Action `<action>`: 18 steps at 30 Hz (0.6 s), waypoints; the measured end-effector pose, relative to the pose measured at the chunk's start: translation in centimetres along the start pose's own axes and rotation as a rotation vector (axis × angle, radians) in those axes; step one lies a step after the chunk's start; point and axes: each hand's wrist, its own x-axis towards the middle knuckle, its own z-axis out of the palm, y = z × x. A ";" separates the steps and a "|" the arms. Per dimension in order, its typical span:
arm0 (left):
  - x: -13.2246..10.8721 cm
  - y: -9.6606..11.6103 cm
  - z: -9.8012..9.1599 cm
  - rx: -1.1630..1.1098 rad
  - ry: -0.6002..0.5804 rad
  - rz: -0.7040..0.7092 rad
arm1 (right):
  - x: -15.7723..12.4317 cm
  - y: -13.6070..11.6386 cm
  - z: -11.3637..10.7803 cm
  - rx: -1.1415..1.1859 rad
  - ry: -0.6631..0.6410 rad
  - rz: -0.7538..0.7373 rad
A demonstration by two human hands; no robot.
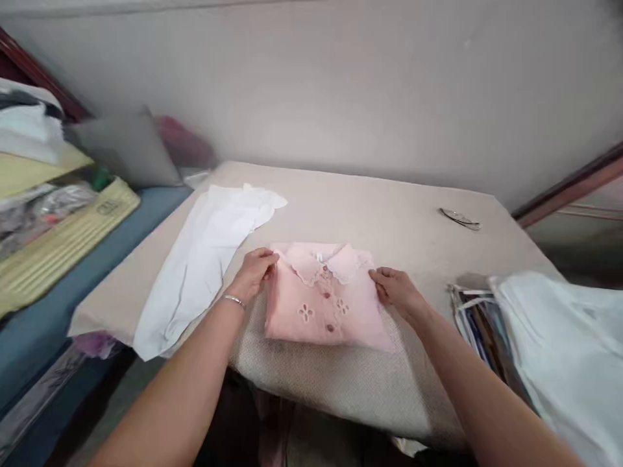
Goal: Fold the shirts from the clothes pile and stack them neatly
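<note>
A folded pink shirt (324, 298) lies front side up near the front edge of the padded table, its scalloped collar toward the wall. Red-brown buttons run down its middle, with a cut-out flower on either side. My left hand (256, 269), a silver bracelet at its wrist, pinches the shirt's upper left corner. On the opposite side, my right hand (392, 288) grips the upper right edge between thumb and fingers. Just left of my left hand a white garment (204, 253) is spread loosely, hanging over the table's left edge.
Eyeglasses (460, 219) rest at the back right of the cloth-covered table (360, 194). A stack of folded clothes (487, 324) with a white cloth (564, 331) on top stands at right. On the left, a yellow cardboard box (82, 233) holds plastic-wrapped items. A grey wall (341, 84) closes off the back.
</note>
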 end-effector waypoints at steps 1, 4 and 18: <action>0.0 -0.2 -0.1 0.011 0.004 -0.001 | 0.1 0.3 0.2 -0.035 0.027 0.002; 0.0 -0.5 -0.4 0.044 0.020 -0.002 | 0.2 0.8 0.7 -0.110 0.058 0.018; 1.1 -0.8 0.5 0.199 0.103 0.025 | 0.9 1.8 0.5 -0.132 0.031 0.024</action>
